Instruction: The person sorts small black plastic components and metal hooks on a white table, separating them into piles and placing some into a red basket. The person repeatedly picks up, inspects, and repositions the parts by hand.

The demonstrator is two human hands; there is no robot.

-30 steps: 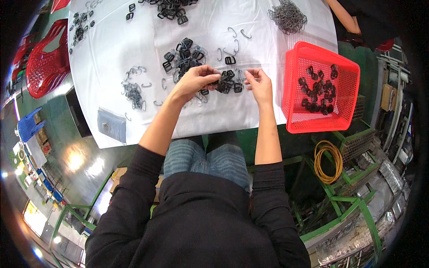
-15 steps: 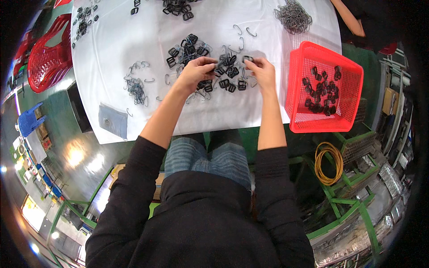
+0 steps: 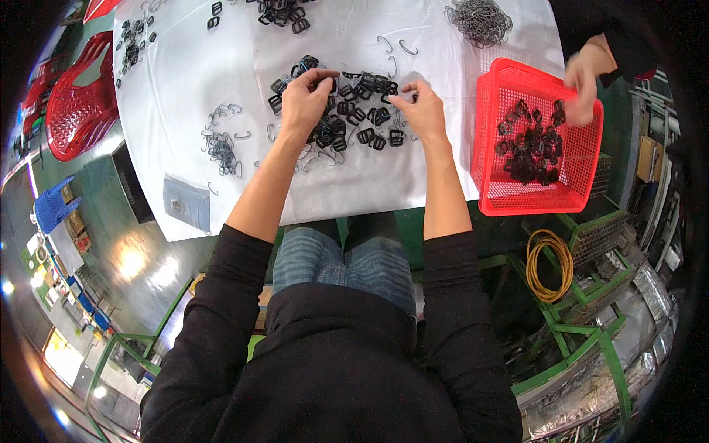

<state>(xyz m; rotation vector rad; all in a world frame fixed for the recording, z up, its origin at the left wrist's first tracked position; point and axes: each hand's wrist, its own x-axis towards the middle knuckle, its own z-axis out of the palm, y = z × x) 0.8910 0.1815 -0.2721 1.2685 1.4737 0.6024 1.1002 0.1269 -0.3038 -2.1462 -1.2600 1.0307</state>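
My left hand [image 3: 304,109] is over the left part of a loose pile of black buckles [image 3: 357,114], its thumb and forefinger closed around a small dark piece that looks like a buckle. To its right my right hand [image 3: 422,112] is at the pile's right edge. Its fingers are bent together around a small dark piece, mostly hidden, that also looks like a buckle. The thumb tip is close to another black buckle [image 3: 388,88]. Thin grey wire hooks [image 3: 317,157] lie among and below the buckles on the white cloth.
A red plastic basket [image 3: 484,140] with black buckles stands at the right, another person's hand [image 3: 582,81] over it. A heap of wire hooks [image 3: 478,22] lies far right. More hooks [image 3: 221,148] and a grey plastic bag [image 3: 186,203] lie left. Other buckles [image 3: 281,11] lie at the back.
My left hand has moved slightly left and away from me. My right hand has shifted a little left toward the pile. Another person's hand has come in over the red basket.
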